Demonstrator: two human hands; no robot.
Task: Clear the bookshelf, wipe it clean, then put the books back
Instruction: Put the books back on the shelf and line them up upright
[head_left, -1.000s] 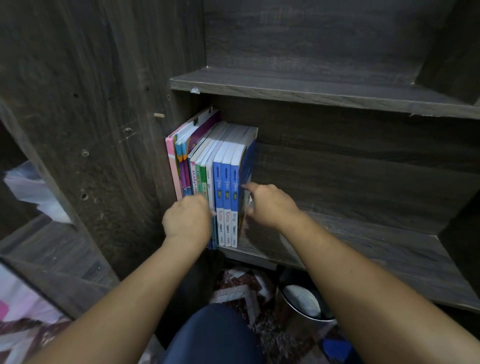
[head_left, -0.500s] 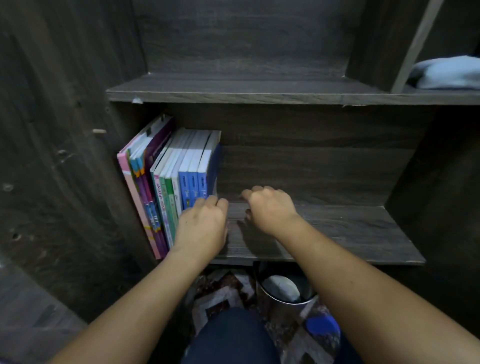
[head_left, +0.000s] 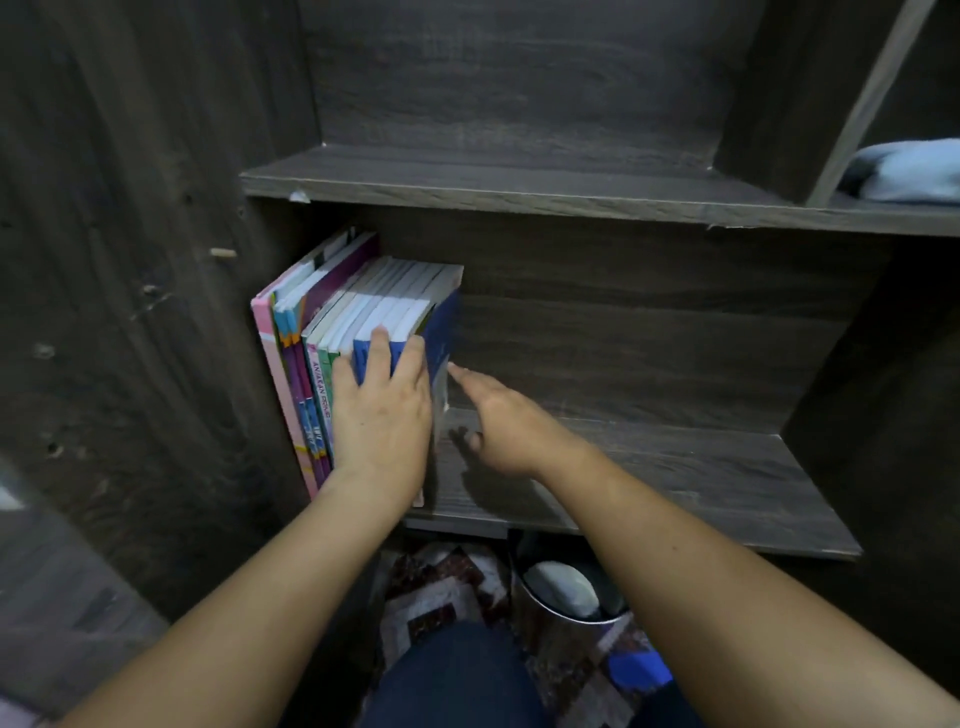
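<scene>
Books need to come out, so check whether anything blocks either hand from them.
Nothing visible does. The left hand lies flat on the books, and the right hand reaches with straight fingers to the row's right end.

Colourful books (head_left: 363, 312) stand upright at shelf's (head_left: 675, 467) left end.

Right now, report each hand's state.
Left hand: open, pressed flat against the books.
Right hand: open, holding nothing, reaching toward the blue book.

Dark grey woodgrain shelf (head_left: 649, 467), pink and blue books (head_left: 332, 312) (white page edges), brown-and-white patterned rug (head_left: 436, 597).
</scene>
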